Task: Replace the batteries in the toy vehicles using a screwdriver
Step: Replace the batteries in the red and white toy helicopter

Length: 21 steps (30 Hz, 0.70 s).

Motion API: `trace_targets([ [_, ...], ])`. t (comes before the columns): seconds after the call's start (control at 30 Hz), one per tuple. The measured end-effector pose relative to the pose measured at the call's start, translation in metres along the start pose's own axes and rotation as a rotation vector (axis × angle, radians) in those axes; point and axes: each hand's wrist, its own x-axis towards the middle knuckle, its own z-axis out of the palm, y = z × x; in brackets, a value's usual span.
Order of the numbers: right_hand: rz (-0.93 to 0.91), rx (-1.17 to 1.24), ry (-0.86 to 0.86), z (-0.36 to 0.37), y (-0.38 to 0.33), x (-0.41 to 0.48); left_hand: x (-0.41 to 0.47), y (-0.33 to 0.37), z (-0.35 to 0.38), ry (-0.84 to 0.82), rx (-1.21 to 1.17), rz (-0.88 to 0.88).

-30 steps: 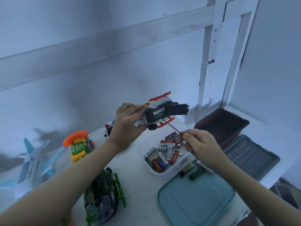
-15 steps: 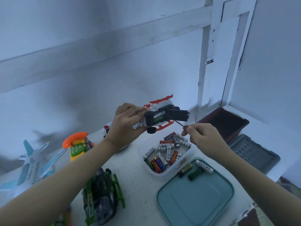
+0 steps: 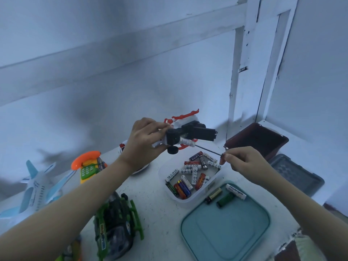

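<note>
Single head-worn wide-angle view, forward and down, near the table [image 3: 150, 193]

Quick tally off my feed: 2 toy vehicles I can make out, white-red toy vehicle [image 3: 188, 132] and green toy vehicle [image 3: 116, 223]. 1 toy plane [image 3: 35, 189], 1 toy phone [image 3: 87, 167]. 3 loose batteries [image 3: 225, 199] on 1 teal lid [image 3: 226, 232]. Roughly fourteen tub batteries [image 3: 194, 175] in 1 clear tub [image 3: 190, 201], pile overlaps. 1 screwdriver [image 3: 207, 150], 1 brown bin [image 3: 258, 140], 1 grey tray [image 3: 295, 176].

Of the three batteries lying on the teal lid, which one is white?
The rightmost battery, with black lettering; the middle battery is green, the left battery gold and black.
</note>
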Motion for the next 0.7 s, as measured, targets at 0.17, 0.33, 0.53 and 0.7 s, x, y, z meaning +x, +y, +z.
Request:
trace_targets([
  [0.17, -0.004, -0.109, 0.006, -0.004, -0.005, -0.001, 0.001, 0.004, -0.001, -0.017, 0.05, 0.048],
  [0.33, -0.076, -0.127, 0.089, -0.003, -0.017, 0.0, 0.002, 0.004, 0.0, -0.009, 0.036, 0.062],
  [0.53, -0.094, -0.158, 0.11, 0.002, -0.021, 0.004, 0.004, 0.006, -0.003, 0.018, 0.031, 0.064],
  [0.7, -0.079, -0.094, 0.053, 0.002, -0.019, 0.006, 0.004, 0.006, -0.003, 0.012, 0.031, 0.065],
])
